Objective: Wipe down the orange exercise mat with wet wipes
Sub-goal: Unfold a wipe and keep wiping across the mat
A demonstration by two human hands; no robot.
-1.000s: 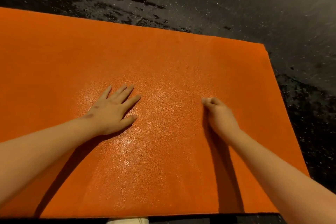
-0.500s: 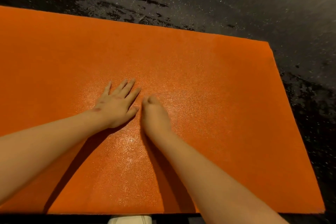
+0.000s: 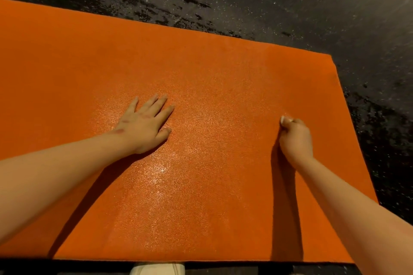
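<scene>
The orange exercise mat [image 3: 223, 73] lies flat on a dark floor and fills most of the view. My left hand [image 3: 145, 124] rests flat on the mat's middle with fingers spread. My right hand [image 3: 295, 138] is curled into a fist near the mat's right side and presses down on the surface. A small white bit of wet wipe [image 3: 285, 119] shows at its fingertips; the rest of the wipe is hidden under the hand. The mat surface between my hands glistens with moisture.
Dark speckled floor [image 3: 290, 2] surrounds the mat at the back and right. The mat's right edge [image 3: 348, 118] lies close to my right hand. A pale shoe tip [image 3: 157, 269] shows just below the mat's near edge.
My right hand swept left across the mat until it sat beside my left hand, then swept back out to the right side. My left hand stayed in place.
</scene>
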